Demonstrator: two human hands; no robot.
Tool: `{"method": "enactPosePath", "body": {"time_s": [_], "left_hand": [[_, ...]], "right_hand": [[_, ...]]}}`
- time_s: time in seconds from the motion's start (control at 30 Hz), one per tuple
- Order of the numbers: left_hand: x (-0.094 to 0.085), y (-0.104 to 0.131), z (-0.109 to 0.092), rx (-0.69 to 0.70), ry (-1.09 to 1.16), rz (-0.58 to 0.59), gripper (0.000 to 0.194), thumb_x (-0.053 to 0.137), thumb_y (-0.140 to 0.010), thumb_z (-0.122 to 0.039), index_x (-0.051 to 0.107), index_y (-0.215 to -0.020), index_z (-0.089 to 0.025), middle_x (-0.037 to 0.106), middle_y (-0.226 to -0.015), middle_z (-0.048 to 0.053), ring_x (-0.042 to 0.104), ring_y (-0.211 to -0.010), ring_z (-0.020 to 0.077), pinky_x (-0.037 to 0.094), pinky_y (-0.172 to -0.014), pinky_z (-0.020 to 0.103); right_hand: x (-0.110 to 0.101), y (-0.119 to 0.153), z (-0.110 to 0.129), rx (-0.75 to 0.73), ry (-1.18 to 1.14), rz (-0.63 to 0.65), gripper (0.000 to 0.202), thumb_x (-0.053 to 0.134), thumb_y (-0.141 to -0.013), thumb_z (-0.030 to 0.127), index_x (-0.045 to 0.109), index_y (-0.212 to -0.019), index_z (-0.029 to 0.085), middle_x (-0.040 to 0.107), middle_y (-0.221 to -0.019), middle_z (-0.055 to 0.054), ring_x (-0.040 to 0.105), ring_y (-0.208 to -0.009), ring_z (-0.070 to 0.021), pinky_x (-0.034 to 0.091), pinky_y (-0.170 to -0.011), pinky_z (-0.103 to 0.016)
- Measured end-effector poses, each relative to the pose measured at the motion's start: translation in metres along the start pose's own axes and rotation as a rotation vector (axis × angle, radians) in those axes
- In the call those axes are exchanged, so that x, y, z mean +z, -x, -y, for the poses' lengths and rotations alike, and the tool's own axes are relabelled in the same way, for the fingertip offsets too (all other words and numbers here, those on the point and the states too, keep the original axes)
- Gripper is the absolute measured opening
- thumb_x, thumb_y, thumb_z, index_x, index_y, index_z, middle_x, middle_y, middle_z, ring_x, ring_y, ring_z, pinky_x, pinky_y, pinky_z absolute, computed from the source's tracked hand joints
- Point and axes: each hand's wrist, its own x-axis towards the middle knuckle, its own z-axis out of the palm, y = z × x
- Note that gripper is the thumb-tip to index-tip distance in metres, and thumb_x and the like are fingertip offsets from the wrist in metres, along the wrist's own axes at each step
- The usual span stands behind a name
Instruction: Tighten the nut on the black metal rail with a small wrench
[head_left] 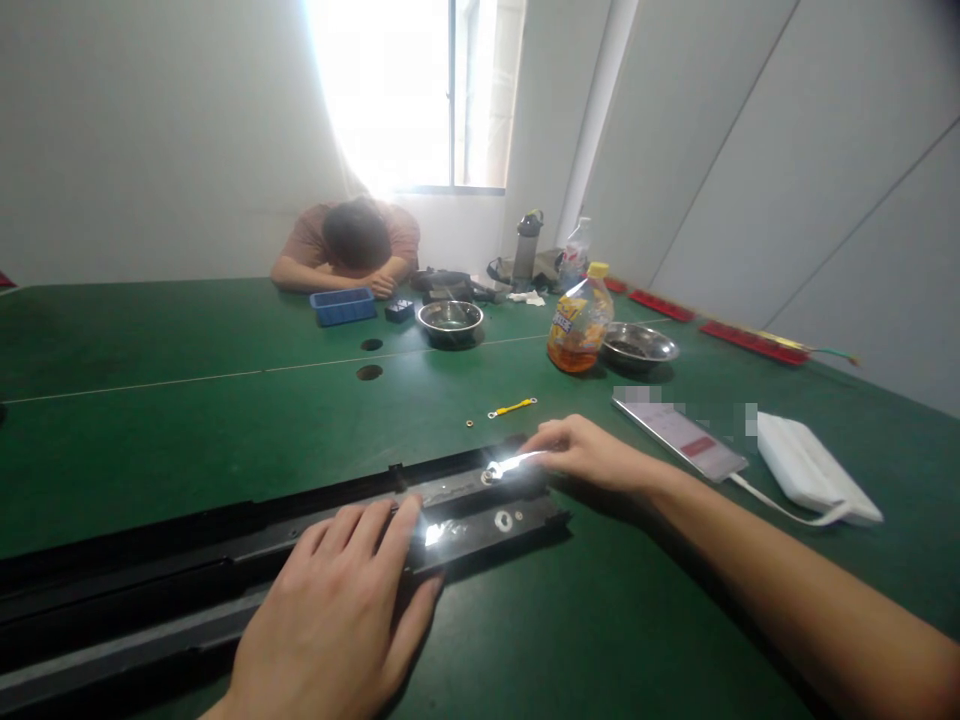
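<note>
A long black metal channel point(315, 540) lies across the near left of the table, its end pointing right. My left hand point(337, 580) holds it near that end, fingers over the top and thumb along the near side. My right hand point(581, 455) is closed on a shiny open-ended wrench point(511, 464), whose jaw sits at a small nut on the channel's inner face. A second hole with a bare metal ring point(503, 520) shows on the nearer strip. Beyond the channel lie a yellow wire with ring terminals point(514, 408) and a small brass-coloured nut point(469, 424).
Right of my right arm's wrist are a phone point(679, 435) and a white power bank point(814, 465) joined by a cable. Farther back stand a drink bottle point(581, 325), two metal bowls point(451, 335) and a blue bin point(343, 310). A person point(349, 245) rests head-down at the far edge.
</note>
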Motion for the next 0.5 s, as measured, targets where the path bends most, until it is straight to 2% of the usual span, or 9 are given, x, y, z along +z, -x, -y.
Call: {"method": "enactPosePath", "body": {"time_s": [0.13, 0.27, 0.5], "left_hand": [[-0.0011, -0.0001, -0.001, -0.01, 0.001, 0.011, 0.056, 0.055, -0.097, -0.05, 0.056, -0.146, -0.023, 0.07, -0.134, 0.009, 0.065, -0.115, 0.029, 0.052, -0.098, 0.049], [-0.0016, -0.0011, -0.001, -0.021, 0.002, 0.017, 0.054, 0.055, -0.097, -0.05, 0.057, -0.145, -0.024, 0.07, -0.133, 0.009, 0.065, -0.116, 0.0283, 0.052, -0.099, 0.048], [-0.0011, -0.0004, -0.0019, -0.024, -0.003, 0.016, 0.053, 0.054, -0.098, -0.05, 0.058, -0.143, -0.023, 0.07, -0.132, 0.01, 0.065, -0.115, 0.0285, 0.051, -0.098, 0.047]], "right_hand": [[0.0048, 0.0011, 0.0002, 0.002, -0.042, -0.038, 0.034, 0.075, -0.091, 0.045, 0.087, -0.108, 0.018, 0.083, -0.109, -0.009, 0.073, -0.1, -0.026, 0.054, -0.092, -0.036], [0.0075, 0.0011, -0.0033, -0.005, -0.055, -0.041, 0.034, 0.076, -0.089, 0.045, 0.087, -0.106, 0.018, 0.083, -0.105, -0.008, 0.073, -0.098, -0.0257, 0.055, -0.09, -0.037], [0.0051, 0.0034, -0.0064, -0.025, -0.082, -0.06, 0.03, 0.076, -0.087, 0.043, 0.088, -0.102, 0.019, 0.084, -0.104, -0.008, 0.075, -0.1, -0.0272, 0.055, -0.093, -0.037]]}}
